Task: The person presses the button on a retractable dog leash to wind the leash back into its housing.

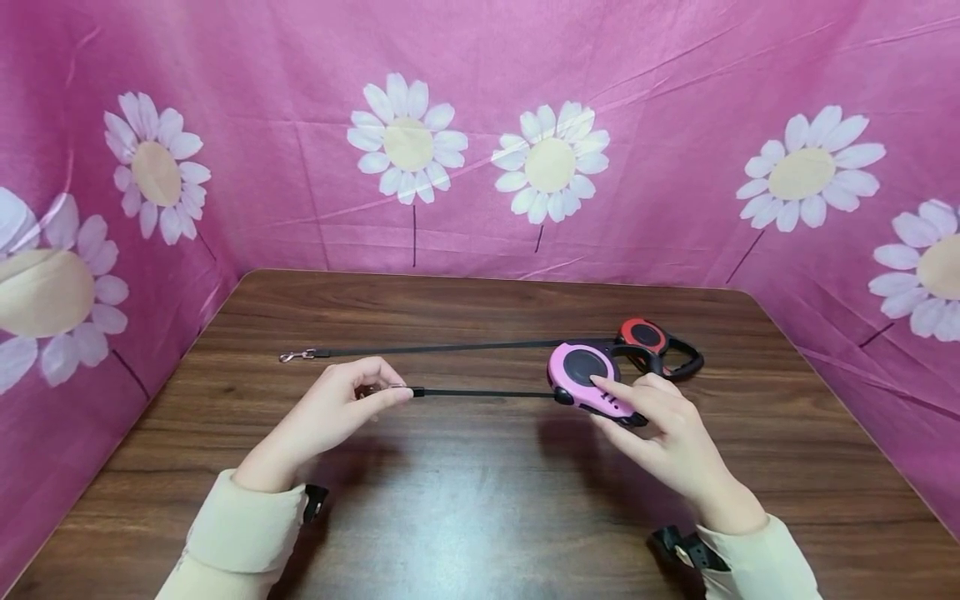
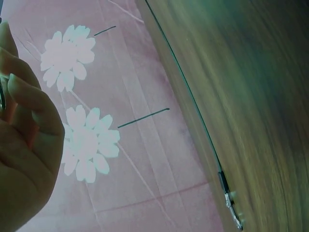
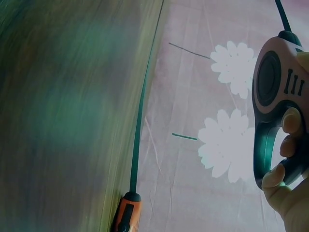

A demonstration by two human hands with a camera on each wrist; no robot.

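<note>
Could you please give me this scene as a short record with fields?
Left hand: pinches the near strap by its end
Right hand: grips the pink leash
Near strap: straight between the hands
Red leash: on the table, beyond the pink one
Far strap: runs left to a metal clip
Backdrop: pink cloth, white flowers
</note>
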